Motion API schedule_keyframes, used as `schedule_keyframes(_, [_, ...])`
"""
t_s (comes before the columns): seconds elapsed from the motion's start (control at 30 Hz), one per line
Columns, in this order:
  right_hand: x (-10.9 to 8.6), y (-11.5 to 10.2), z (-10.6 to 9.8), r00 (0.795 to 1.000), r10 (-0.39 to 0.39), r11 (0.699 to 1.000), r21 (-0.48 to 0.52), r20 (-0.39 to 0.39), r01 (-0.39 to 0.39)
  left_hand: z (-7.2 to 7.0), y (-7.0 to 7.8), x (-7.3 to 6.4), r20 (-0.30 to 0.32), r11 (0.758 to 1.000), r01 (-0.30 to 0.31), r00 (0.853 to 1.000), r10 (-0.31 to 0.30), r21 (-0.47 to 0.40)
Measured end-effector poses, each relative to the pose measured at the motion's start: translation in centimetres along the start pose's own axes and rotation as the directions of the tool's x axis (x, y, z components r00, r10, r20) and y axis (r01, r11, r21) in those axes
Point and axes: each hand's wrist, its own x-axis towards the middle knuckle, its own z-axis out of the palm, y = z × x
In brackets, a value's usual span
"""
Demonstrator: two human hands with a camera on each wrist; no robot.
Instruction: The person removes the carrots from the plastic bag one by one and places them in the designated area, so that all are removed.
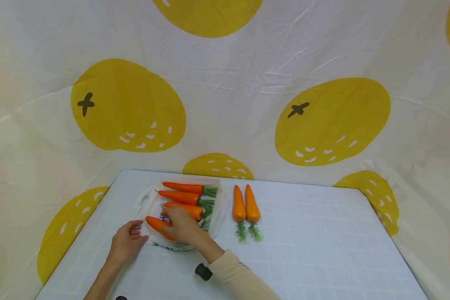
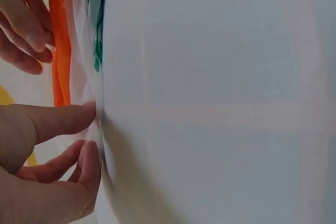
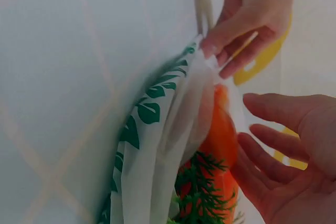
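Note:
A thin white plastic bag [image 1: 221,208] with green leaf print lies flat at the table's left. Several orange carrots [image 1: 180,197], their green tops to the right, are spread across it side by side. My left hand [image 1: 125,243] holds the bag's lower left edge between thumb and fingers. Over the nearest carrot [image 1: 158,225] reaches my right hand [image 1: 185,227], its fingers spread and relaxed beside the carrot in the right wrist view. The right hand hides part of that carrot and of the one behind it.
Two more carrots [image 1: 246,204] lie side by side just right of the bag, green tops toward me. A pale checked cloth covers the table [image 1: 322,241]. Behind it hangs a white curtain [image 1: 228,104] printed with yellow fruit.

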Motion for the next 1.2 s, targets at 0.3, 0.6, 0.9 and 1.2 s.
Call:
schedule_keyframes(0.3, [0.4, -0.4, 1.3, 0.999, 0.04, 0.985, -0.17, 0.025, -0.035, 0.4, 0.6, 0.1, 0.002, 0.999, 0.044, 0.999, -0.044, -0.026])
schedule_keyframes(0.6, [0.5, -1.3, 2.0, 0.999, -0.04, 0.932, -0.361, 0.003, 0.039, 0.5, 0.3, 0.0, -0.055, 0.998, 0.01, 0.998, -0.013, -0.054])
schedule_keyframes(0.9, [0.2, -1.8, 1.4, 0.999, 0.001, 0.897, -0.441, -0.034, -0.016, 0.6, 0.4, 0.1, -0.078, 0.999, 0.027, 0.996, -0.029, -0.034])
schedule_keyframes(1.2, [0.2, -2.1, -0.8, 0.988, 0.1, 0.969, -0.214, -0.118, -0.123, 0.7, 0.3, 0.1, -0.086, 0.999, 0.004, 0.996, -0.007, -0.04])
